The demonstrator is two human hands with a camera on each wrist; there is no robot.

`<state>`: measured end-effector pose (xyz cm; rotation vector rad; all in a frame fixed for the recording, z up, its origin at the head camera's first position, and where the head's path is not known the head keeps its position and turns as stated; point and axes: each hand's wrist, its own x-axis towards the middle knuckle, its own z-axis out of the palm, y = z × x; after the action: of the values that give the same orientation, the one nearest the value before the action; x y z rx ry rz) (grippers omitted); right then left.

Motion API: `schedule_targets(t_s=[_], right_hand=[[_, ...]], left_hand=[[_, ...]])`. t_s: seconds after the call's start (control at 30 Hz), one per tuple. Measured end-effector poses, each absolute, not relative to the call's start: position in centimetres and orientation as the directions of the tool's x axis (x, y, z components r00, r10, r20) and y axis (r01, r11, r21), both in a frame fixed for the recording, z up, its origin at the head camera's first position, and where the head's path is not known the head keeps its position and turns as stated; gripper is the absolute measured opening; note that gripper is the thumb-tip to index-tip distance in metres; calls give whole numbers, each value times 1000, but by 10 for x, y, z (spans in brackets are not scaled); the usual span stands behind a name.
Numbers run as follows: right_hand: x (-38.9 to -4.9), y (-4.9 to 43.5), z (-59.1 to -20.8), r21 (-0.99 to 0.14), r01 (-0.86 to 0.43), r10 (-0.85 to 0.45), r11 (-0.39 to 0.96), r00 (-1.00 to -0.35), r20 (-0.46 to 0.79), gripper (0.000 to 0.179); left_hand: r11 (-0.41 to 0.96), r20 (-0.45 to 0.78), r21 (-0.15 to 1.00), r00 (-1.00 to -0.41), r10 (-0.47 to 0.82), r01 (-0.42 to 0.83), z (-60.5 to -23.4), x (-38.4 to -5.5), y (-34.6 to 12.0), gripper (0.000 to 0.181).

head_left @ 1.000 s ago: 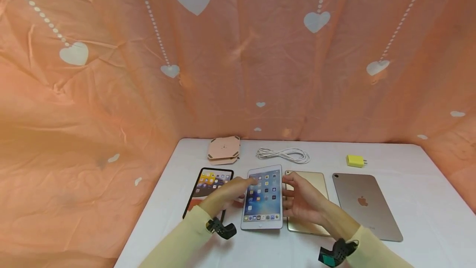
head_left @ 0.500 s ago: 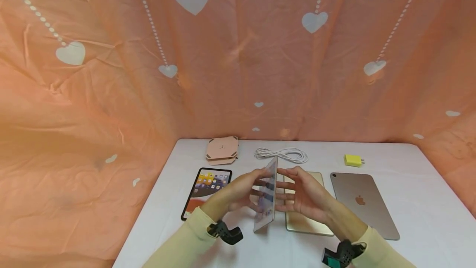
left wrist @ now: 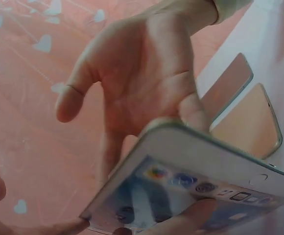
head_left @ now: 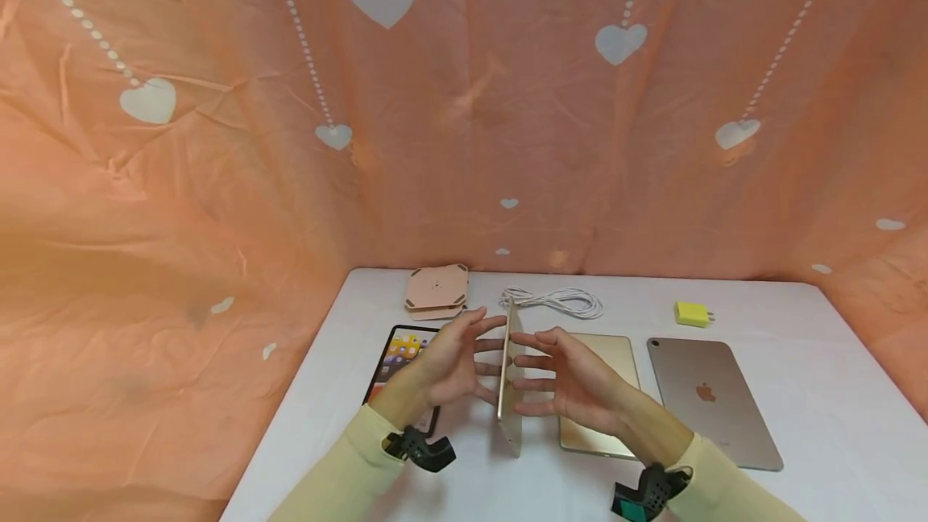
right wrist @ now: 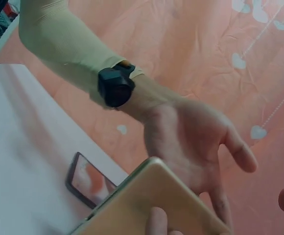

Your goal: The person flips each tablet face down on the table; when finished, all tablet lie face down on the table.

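Between left hand (head_left: 451,361) and right hand (head_left: 586,387), tablet (head_left: 507,393) stands edge-on — screen (left wrist: 137,193) just swung left, so probably mid-turn. Fingers (head_left: 536,362) straight, spread apart, touching both sides.

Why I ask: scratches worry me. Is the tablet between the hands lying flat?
No, the head view shows the tablet held on edge between the left hand and the right hand.

The grey tablet (head_left: 725,417) in front of the yellow charger (head_left: 692,314) bears an apple logo (head_left: 706,392). Icons (left wrist: 205,188) on the held tablet (left wrist: 193,159) are blurred.
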<state>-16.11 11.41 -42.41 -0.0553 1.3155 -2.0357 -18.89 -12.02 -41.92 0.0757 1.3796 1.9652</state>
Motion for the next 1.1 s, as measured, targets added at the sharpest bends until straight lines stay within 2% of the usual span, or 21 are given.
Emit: schedule_targets(t_s=[0.13, 0.33, 0.6, 0.7, 0.83, 0.93, 1.1], right_hand=[[-163, 109, -434, -820, 542, -564, -185, -742, -363, 75], [-172, 111, -456, -808, 575, -454, -128, -758, -468, 83], [-180, 116, -469, -803, 585, -381, -117, -773, -507, 86], [-180, 114, -469, -799, 591, -353, -112, -775, -524, 84], [-179, 110, -469, -795, 596, -307, -110, -781, -543, 81], [-178, 107, -469, -803, 590, -288, -89, -787, -546, 72], [-179, 103, -470, -822, 568, -265, -43, -800, -539, 37]], left_hand=[[-180, -346, 847, -776, 528, -501, -419, -189, -129, 75], [-193, -381, 853, -832, 402, -484, -421, -187, -134, 72], [-166, -386, 888, -891, 240, -429, -442, -187, -130, 38], [-147, -385, 894, -894, 228, -423, -449, -190, -131, 38], [-22, -426, 897, -879, 215, -441, -453, -195, -136, 47], [109, -482, 876, -856, 185, -470, -454, -198, -141, 48], [251, -534, 835, -832, 150, -491, -453, -203, -146, 50]])
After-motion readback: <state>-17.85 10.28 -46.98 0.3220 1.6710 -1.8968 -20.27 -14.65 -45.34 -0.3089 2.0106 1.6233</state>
